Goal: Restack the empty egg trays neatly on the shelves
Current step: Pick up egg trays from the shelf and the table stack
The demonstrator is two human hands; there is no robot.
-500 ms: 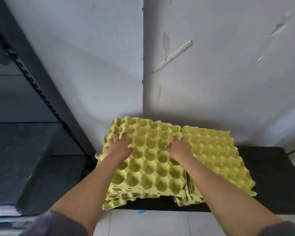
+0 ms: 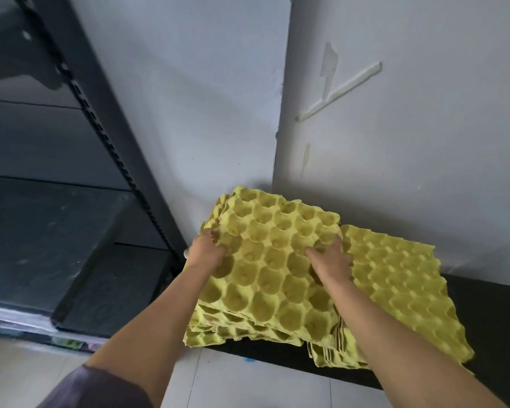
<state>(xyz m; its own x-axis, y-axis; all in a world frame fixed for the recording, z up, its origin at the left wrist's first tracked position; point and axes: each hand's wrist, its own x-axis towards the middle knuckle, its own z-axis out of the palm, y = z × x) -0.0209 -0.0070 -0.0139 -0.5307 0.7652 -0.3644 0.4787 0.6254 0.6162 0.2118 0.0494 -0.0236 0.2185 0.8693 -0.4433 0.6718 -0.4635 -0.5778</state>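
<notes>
**Head view.** The left hand (image 2: 208,250) grips the left edge of the top tray (image 2: 277,260), with its fingers curled over the rim. The right hand (image 2: 331,262) holds the same tray near its right edge, with its fingers curled down into the cups. Both forearms reach in from the bottom of the frame, and a purple sleeve (image 2: 92,388) covers the left upper arm.

The top tray lies cups-up on the left stack (image 2: 218,331) of yellow egg trays (the layers beneath it sit unevenly, with edges jutting out at the front). The right stack (image 2: 401,293) stands just beside it; whether the two stacks touch cannot be told. Both stacks rest on a low black shelf (image 2: 495,313) set against the white wall (image 2: 189,98).

A dark metal rack (image 2: 100,119) stands to the left. Pale floor tiles (image 2: 248,387) lie in front of the shelf and bear a small blue mark (image 2: 249,359).
</notes>
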